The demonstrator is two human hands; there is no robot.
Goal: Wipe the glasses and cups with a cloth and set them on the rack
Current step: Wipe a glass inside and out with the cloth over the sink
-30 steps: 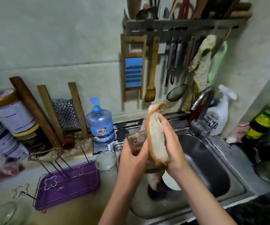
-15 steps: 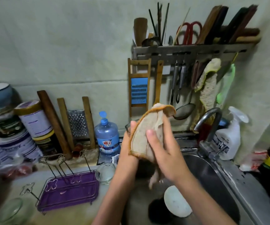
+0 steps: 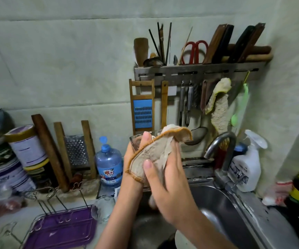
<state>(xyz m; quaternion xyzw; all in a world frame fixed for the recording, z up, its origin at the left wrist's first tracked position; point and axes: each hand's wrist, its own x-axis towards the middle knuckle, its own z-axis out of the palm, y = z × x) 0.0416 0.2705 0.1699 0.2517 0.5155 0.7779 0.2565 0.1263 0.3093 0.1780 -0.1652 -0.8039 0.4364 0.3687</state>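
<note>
- Both hands work: my left hand (image 3: pixel 129 158) curls round the glass (image 3: pixel 135 141), my right hand (image 3: pixel 166 186) clasps the cloth (image 3: pixel 159 151) over it.
- I'd rotate the glass firmly; the rack (image 3: pixel 64 229) sits below my left.

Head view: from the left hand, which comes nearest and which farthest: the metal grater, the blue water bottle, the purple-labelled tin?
1. Blue water bottle, just left of the left hand.
2. Metal grater, farther left, leaning on the wall.
3. Purple-labelled tin, farthest left.
</note>
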